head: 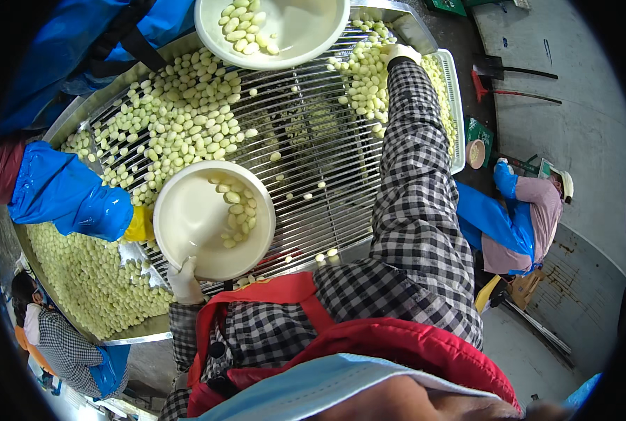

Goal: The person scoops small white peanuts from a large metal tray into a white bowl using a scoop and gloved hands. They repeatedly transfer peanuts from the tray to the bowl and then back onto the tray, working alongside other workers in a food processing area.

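My left hand point(185, 281), in a pale glove, grips the near rim of a white bowl point(178, 221), which holds liquid and several pale green silkworm cocoons point(237, 210). My right hand point(401, 52), also gloved, reaches to the far right of a metal slatted rack point(313, 152). It touches or lies just over a heap of cocoons point(368, 79); its fingers are mostly hidden. Beside that arm stands a white plastic basket point(456, 105) of cocoons. A wide spread of cocoons point(186, 116) covers the rack's left part.
A co-worker's yellow-gloved hand point(140, 223) is at the bowl's left side. Another white bowl point(313, 52) with cocoons is at the rack's far edge, by a person in blue point(76, 47). More cocoons point(86, 279) fill the lower left tray. Another person point(528, 221) sits at right.
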The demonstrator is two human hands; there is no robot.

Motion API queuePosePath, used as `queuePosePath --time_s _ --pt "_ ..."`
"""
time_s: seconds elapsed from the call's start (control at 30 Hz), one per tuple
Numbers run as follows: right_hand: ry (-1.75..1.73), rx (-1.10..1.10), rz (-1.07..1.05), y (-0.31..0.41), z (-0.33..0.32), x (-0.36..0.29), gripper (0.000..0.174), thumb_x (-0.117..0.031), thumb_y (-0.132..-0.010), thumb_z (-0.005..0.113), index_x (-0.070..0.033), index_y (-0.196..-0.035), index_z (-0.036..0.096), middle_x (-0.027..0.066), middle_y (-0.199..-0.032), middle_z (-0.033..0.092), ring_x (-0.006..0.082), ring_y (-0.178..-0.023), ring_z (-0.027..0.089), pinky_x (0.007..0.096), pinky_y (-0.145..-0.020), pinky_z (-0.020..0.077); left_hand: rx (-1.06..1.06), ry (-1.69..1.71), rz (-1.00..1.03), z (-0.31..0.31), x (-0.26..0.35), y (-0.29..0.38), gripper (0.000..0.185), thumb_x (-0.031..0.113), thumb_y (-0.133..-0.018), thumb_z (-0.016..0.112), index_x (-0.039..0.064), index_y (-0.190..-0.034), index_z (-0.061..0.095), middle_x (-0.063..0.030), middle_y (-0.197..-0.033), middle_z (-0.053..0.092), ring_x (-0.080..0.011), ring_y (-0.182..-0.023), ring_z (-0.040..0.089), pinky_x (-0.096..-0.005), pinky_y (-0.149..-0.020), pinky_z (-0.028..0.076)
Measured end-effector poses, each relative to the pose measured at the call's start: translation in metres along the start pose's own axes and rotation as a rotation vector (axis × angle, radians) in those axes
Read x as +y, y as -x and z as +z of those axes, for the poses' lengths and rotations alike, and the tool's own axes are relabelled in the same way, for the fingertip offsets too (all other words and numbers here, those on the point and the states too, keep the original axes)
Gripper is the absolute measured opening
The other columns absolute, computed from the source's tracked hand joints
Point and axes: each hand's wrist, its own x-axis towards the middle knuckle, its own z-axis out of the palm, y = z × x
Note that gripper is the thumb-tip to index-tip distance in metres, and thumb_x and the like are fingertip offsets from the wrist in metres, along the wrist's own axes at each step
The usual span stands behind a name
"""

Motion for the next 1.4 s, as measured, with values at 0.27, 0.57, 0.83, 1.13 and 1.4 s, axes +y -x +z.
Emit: queuePosePath --time_s 0.27,0.57,0.83,1.13,1.4 --pt "0.074 0.147 0.000 0.029 -0.028 0.008 0.032 -0.037 -0.094 0.056 -0.023 -0.119 0.071 0.0048 -0.129 0.066 0.0233 -0.117 0.063 0.0386 -0.095 0.0513 -0.022 0.004 0.006 -0.004 -0.018 -0.004 0.034 0.010 -0.084 0.054 -0.009 -0.112 0.063 -0.0104 -0.102 0.069 -0.0184 -0.090 0.062 -0.0293 -0.081 0.048" --pt "-0.038 0.332 -0.109 0.047 -0.010 0.004 0.021 -0.034 -0.086 0.066 -0.027 -0.104 0.074 0.0084 -0.111 0.071 0.0236 -0.103 0.067 0.0430 -0.092 0.0464 -0.040 0.060 0.030 0.004 -0.026 -0.009 0.032 0.005 -0.085 0.053 -0.007 -0.114 0.061 -0.0095 -0.099 0.068 -0.0150 -0.082 0.062 -0.0274 -0.072 0.049" --pt "-0.211 0.354 -0.010 0.060 0.008 0.003 0.030 -0.047 -0.086 0.069 -0.033 -0.112 0.072 0.0047 -0.106 0.073 0.0236 -0.099 0.069 0.0384 -0.087 0.0535 -0.103 0.049 -0.014 0.011 -0.040 -0.010 0.028 0.003 -0.087 0.057 -0.008 -0.113 0.062 -0.0093 -0.099 0.069 -0.0150 -0.082 0.063 -0.0274 -0.075 0.050" --pt "-0.242 0.294 0.047 0.050 -0.018 -0.017 0.033 -0.039 -0.086 0.065 -0.026 -0.115 0.072 0.0122 -0.112 0.071 0.0248 -0.098 0.071 0.0396 -0.087 0.0541 -0.132 0.171 -0.022 0.014 -0.047 -0.010 0.036 -0.002 -0.087 0.057 -0.007 -0.122 0.059 -0.0098 -0.108 0.068 -0.0161 -0.094 0.064 -0.0281 -0.083 0.051" --pt "-0.905 -0.411 -0.949 0.228 -0.061 -0.087 0.049 -0.047 -0.092 0.064 -0.014 -0.129 0.062 0.0113 -0.133 0.063 0.0273 -0.128 0.054 0.0466 -0.112 0.0385 -0.116 0.259 -0.109 0.015 -0.068 -0.021 0.034 0.000 -0.087 0.060 -0.007 -0.121 0.059 -0.0090 -0.105 0.068 -0.0143 -0.089 0.063 -0.0267 -0.079 0.050"
